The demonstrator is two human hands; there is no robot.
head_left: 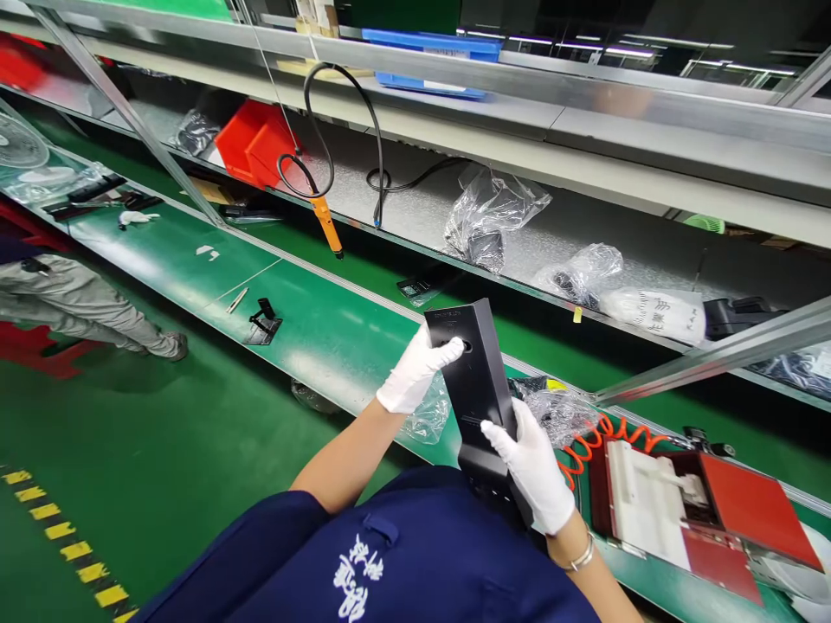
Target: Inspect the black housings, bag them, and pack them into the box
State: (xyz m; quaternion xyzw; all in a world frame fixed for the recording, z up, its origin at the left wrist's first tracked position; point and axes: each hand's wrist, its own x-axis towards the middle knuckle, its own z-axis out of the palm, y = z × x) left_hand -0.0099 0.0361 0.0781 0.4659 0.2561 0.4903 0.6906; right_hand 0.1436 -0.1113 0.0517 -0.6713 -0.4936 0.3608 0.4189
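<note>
A long black plastic housing is held between my two white-gloved hands, tilted in front of my body above the green bench. My left hand grips its upper left edge, the thumb lying on the face by a small round hole. Lower down on the right side, my right hand is wrapped round the housing with the thumb on its face. The fingers behind it are hidden. Clear plastic bags lie on the bench close by. Further left on the bench stands a small black bracket-like part.
An orange electric screwdriver hangs on a cord over the bench. A red-and-white fixture with a coiled orange hose sits at right. Bagged parts and a red bin occupy the shelf. Another person's legs show at left.
</note>
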